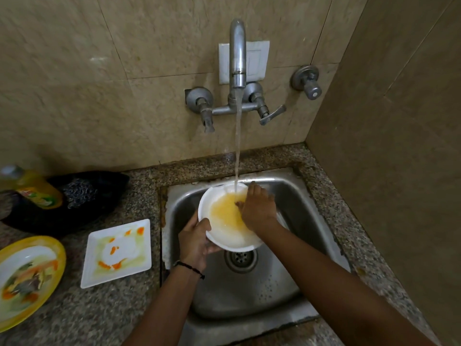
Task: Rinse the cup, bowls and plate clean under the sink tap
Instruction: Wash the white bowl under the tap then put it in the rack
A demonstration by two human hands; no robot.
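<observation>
My left hand (194, 242) grips the white bowl (228, 239) at its near-left rim, thumb hooked over the edge and fingers curled beneath. I hold it over the sink (249, 295), just above the drain. Water from the tap (237, 53) falls into it and pools yellow. My right hand (258, 208) reaches inside, its fingers spread loosely and pressed against the bottom, pinching nothing. On the counter (324, 188) to the left lie a smeared square plate (117, 253) and a yellow dish (27, 278).
</observation>
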